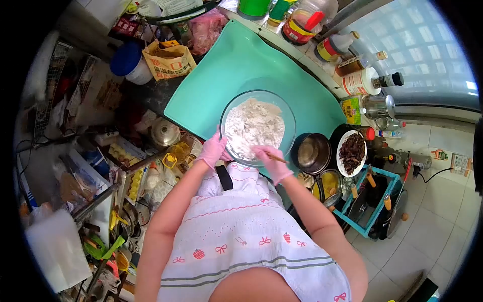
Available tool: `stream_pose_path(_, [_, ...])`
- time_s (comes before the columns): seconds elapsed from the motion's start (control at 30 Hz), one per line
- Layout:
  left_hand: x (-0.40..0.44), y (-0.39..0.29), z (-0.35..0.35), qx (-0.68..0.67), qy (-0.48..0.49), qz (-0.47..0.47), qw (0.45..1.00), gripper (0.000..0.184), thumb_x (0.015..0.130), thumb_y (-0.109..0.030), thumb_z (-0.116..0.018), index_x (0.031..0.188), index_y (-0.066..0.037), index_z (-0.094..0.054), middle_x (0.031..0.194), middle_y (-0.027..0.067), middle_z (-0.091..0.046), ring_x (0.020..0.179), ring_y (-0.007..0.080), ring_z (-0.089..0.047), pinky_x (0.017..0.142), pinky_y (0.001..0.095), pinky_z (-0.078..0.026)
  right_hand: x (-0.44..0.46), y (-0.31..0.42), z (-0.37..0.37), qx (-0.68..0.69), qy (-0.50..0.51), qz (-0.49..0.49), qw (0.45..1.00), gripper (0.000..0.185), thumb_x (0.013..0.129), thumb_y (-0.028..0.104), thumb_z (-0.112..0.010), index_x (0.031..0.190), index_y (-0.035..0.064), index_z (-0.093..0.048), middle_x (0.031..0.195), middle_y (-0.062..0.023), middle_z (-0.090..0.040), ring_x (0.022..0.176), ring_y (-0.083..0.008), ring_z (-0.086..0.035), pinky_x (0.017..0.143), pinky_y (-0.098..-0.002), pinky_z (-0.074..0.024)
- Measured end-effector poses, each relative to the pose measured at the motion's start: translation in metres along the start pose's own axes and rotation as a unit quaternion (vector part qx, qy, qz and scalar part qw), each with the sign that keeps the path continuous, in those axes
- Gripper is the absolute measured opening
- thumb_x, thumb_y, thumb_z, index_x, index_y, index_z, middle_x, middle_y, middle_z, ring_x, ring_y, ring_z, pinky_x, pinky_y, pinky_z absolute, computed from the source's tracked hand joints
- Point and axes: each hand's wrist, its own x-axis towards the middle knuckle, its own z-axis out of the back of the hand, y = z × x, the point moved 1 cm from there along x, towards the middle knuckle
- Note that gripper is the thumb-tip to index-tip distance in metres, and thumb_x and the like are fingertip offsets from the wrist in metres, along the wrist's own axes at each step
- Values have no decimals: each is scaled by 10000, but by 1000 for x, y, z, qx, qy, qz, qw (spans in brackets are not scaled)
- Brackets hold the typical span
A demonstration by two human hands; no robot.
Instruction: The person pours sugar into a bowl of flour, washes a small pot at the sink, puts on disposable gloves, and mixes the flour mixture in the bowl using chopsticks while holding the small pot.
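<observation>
A clear glass bowl [290,111] with white flour [254,123] in it stands on a green mat [201,100]. The flour looks clumpy in parts. My left hand [214,151], in a pink glove, grips the bowl's left rim, fingers wrapped round the edge. My right hand [274,163], gloved in pink too, is closed on a thin wooden stick [278,159] at the bowl's lower right. The stick's other end is hidden by the hand and flour.
Metal pots [313,153] stand right of the bowl, beside a white plate of dark food [352,153]. Bottles [352,64] line the ledge at upper right. A blue rack [371,229] holds utensils. A paper bag [169,60] is at upper left, shelves with egg trays [135,185] at left.
</observation>
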Motion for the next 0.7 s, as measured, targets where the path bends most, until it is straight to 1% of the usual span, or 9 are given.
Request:
stream_pose_path(0.03, [-1,-2,0,-2,-1,4,1000,525,988,-239,-461,1460,-131,-258,751,125,-660,523,202,-660,440,283,-545,2,3,-14,58,-6,8,998,213,877,97,-574,1065,75,-672,949,-116,-672,871,-232,-638,757,-318,-506])
stream_pose_path(0.13, [-3,-3,0,-16,3,8,1000,522,989,-243,-458,1458,-133,-257,773,131,-660,532,202,-663,444,284,-546,41,14,-28,-61,-31,216,974,230,872,93,-585,1085,70,-669,960,-132,-671,889,-253,-637,778,-323,-507])
stream_pose_path(0.23, [-5,-1,0,-33,1,0,999,523,989,-252,-457,1456,-132,-255,777,131,-658,549,201,-667,455,282,-548,66,4,-15,-264,-72,294,916,210,881,119,-594,1068,58,-668,961,-134,-665,886,-248,-636,774,-329,-508])
stream_pose_path(0.3, [-6,-1,0,-42,2,-2,999,525,990,-257,-457,1458,-134,-252,775,130,-657,557,200,-669,462,281,-550,62,-4,7,50,-116,80,989,210,871,117,-599,1064,71,-670,975,-145,-656,885,-278,-632,770,-349,-511])
stream_pose_path(0.33, [-7,-1,-1,-46,3,0,999,528,990,-260,-457,1459,-136,-250,773,129,-656,560,199,-670,466,281,-550,60,-8,17,207,-131,-32,969,211,866,116,-601,1062,77,-671,981,-150,-652,884,-294,-630,768,-360,-512])
stream_pose_path(0.43, [-5,-1,-1,-38,-1,10,999,527,992,-263,-452,1462,-142,-247,769,129,-655,558,199,-668,471,280,-551,14,-9,25,-243,-55,59,967,201,894,190,-568,1028,78,-669,963,-155,-639,895,-308,-616,795,-374,-496])
stream_pose_path(0.53, [-5,0,-1,-33,-6,16,999,524,993,-265,-448,1463,-147,-247,763,124,-653,552,197,-666,473,280,-551,-5,-1,-19,-95,-2,130,987,200,897,184,-553,1019,72,-666,938,-159,-637,885,-314,-616,790,-374,-498])
stream_pose_path(0.63, [-9,-5,-3,-23,-3,8,1000,527,995,-269,-445,1466,-149,-242,765,118,-651,554,196,-666,473,282,-552,37,2,-27,-114,5,254,961,202,885,159,-573,1053,75,-650,933,-155,-639,883,-309,-617,779,-374,-503])
stream_pose_path(0.7, [-10,-4,-2,-22,-1,9,1000,533,996,-271,-443,1471,-152,-232,774,117,-651,559,195,-667,474,284,-554,48,15,6,211,-33,-25,977,191,871,124,-585,1036,46,-640,934,-157,-646,866,-283,-631,759,-360,-511])
